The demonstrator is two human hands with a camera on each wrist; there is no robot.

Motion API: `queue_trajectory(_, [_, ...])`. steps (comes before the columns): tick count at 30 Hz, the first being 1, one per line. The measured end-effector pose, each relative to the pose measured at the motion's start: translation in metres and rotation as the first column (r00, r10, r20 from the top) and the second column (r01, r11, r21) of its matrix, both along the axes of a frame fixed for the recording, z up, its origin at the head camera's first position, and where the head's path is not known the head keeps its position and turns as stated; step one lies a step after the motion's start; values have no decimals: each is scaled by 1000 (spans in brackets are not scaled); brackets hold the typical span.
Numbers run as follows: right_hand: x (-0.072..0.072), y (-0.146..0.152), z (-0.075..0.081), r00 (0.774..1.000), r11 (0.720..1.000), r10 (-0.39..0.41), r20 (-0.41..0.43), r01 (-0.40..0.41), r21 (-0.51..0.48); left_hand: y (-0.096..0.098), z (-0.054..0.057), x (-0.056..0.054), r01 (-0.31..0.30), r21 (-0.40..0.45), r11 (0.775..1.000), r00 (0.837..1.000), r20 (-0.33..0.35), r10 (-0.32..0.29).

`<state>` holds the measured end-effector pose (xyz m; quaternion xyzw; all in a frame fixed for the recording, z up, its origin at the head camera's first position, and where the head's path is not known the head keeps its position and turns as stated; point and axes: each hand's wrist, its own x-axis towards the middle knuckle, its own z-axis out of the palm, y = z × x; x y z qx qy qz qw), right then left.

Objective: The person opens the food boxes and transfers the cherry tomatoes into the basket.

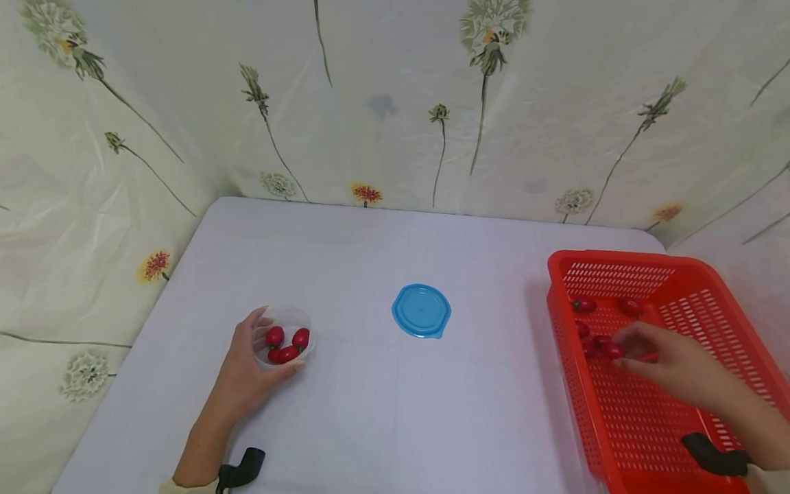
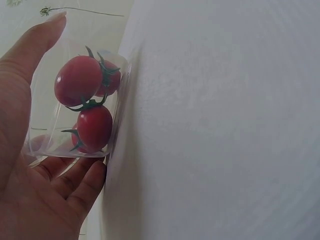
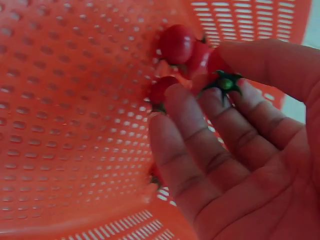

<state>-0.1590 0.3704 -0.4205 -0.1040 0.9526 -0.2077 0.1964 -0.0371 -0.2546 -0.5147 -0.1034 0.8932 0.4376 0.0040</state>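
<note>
Red cherry tomatoes lie in the perforated red basket [image 1: 617, 264]; the right hand [image 1: 669, 363] pinches one tomato [image 3: 220, 70] there and should press softly, because the skin is smooth and thin. The left hand [image 1: 249, 374] grasps the clear plastic cup [image 1: 295, 321], holding three round tomatoes [image 2: 80, 80]

From my feed: both hands bare, left hand [image 1: 247, 374] and right hand [image 1: 673, 363] each with a black wrist mount; cream cuff [image 1: 185, 486] at 7 o'clock.
</note>
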Motion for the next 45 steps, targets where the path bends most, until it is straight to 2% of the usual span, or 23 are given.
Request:
queue_trajectory(5, [-7,3,-12,996,998,63,57,-63,10,0,2,0,2,-1,1000,1000,-3,-2])
queue_trajectory(11, [-9,1,-23,993,994,109,39,-109,5,-1,2,-1,2,-4,1000,1000,2,-2])
queue_trajectory(22, [-8,-2,-29,994,994,107,11,-107,4,-1,1,-1,3,16,1000,1000,11,-3])
queue_trajectory(27, [-10,-4,-26,997,997,70,27,-71,40,-1,1,-1,2,13,1000,1000,5,-3])
queue_trajectory(32, [-10,-9,-18,999,997,40,-6,-40,73,-1,0,-1,4,12,1000,1000,-4,-4])
queue_trajectory(37, [-9,-15,-7,999,997,33,-22,-31,63,-1,-1,-1,4,9,1000,1000,-9,-4])
queue_trajectory(45, [-7,-25,7,993,996,42,-109,-33,85,0,-1,0,4,15,1000,1000,-7,-4])
